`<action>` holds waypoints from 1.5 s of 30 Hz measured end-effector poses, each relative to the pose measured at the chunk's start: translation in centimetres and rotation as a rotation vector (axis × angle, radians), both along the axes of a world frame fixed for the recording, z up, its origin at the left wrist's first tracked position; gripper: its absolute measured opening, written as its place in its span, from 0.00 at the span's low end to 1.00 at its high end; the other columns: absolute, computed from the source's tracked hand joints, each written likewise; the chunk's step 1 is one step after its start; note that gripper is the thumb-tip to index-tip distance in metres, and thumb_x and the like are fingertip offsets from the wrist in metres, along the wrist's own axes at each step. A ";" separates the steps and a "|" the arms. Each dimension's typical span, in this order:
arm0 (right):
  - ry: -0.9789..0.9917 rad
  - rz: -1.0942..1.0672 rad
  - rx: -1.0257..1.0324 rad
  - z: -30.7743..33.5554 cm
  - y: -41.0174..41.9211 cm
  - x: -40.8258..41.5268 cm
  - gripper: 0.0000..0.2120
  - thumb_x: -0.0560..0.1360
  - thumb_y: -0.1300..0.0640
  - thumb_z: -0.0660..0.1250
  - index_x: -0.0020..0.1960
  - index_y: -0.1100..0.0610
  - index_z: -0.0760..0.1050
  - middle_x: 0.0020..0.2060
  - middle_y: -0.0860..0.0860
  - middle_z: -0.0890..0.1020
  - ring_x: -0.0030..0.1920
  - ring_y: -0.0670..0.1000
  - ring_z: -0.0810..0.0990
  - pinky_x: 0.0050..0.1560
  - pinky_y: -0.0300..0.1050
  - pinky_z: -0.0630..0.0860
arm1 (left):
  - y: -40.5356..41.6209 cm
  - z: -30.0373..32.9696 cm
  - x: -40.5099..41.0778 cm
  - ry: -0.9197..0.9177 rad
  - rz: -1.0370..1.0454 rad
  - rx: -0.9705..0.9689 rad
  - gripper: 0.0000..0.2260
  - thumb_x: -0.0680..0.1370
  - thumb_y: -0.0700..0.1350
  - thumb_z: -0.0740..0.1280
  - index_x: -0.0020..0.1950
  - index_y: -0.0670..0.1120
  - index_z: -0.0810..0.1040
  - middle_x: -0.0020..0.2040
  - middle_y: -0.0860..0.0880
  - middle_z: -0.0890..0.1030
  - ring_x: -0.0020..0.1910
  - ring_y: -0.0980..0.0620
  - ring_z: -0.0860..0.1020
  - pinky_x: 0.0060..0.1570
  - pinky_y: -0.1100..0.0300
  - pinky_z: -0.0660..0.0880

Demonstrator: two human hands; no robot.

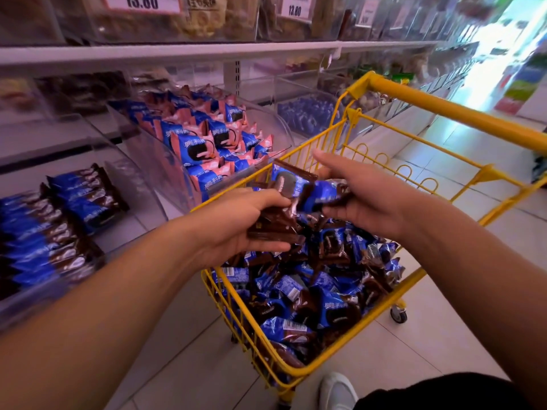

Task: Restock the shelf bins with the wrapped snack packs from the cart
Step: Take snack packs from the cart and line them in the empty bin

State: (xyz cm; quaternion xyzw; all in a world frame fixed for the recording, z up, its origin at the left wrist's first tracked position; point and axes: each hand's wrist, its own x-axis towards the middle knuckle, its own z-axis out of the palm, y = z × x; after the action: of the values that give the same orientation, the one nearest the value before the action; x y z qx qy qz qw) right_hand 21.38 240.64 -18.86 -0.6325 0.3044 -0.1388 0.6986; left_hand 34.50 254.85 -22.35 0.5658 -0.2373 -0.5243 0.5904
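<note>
A yellow wire cart (299, 369) stands beside the shelf, heaped with blue-and-brown wrapped snack packs (319, 294). Above the heap, my left hand (236, 226) grips a bunch of brown-ended packs (275, 226), thumb on top. My right hand (364, 199) holds one blue pack (321, 195) against that bunch, index finger stretched out. Another pack (288, 177) sticks up between the two hands. At the lower left a clear shelf bin (139, 184) holds rows of the same blue-and-brown packs (53, 229).
A middle bin (275, 125) is filled with blue-and-pink packs (207, 140). Further right a bin holds blue packs (307, 113). Upper shelves carry price tags (294, 8). The cart's yellow handle (455, 110) crosses the right. My white shoe (337, 392) stands on the tiled floor.
</note>
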 end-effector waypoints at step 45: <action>-0.340 0.433 -0.163 0.6 11.9 7.1 0.20 0.66 0.63 0.73 0.58 0.62 0.79 0.50 0.60 0.84 0.51 0.56 0.83 0.53 0.50 0.80 | 10.4 3.4 2.3 -0.653 0.349 -0.214 0.15 0.73 0.63 0.55 0.58 0.63 0.66 0.66 0.44 0.72 0.64 0.50 0.75 0.68 0.46 0.69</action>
State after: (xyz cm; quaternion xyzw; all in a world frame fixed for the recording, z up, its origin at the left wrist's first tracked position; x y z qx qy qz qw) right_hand 28.51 252.58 -18.29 -0.7045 0.0284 -0.1147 0.6998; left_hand 36.77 265.29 -18.96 0.6700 -0.3664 -0.1806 0.6198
